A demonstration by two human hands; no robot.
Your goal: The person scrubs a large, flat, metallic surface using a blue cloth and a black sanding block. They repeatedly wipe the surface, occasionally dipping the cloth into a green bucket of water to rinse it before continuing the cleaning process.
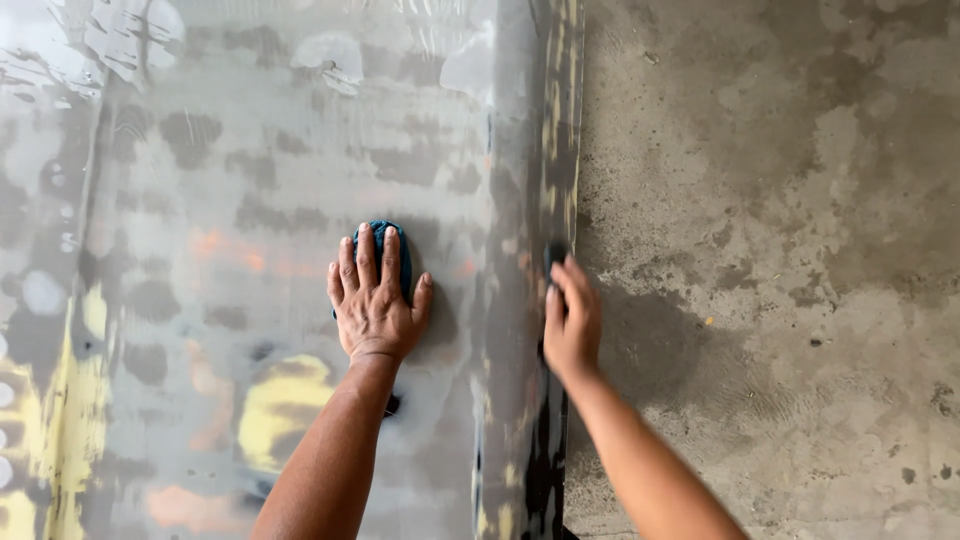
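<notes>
A left hand (373,300), fingers spread flat, presses a soft blue pad (385,255) against a shiny metal sheet (230,200) beside bare concrete (780,250), while the right hand (570,320) pinches the sheet's edge, likely thin, springy, slippery and sharp.

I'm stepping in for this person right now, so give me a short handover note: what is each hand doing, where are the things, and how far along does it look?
Left hand: flat, fingers spread, pressing a dark blue cloth pad against the shiny, reflective metal sheet.
Right hand: gripping the sheet's right edge, next to the bare grey concrete surface. Something dark sits at its fingertips; I cannot tell what.
Done: cannot be judged; the sheet shows blurred yellow, orange and grey patches all over, with no clearly finished zone.
Left: likely the rest of the sheet around the pad, while holding the edge steady.
</notes>
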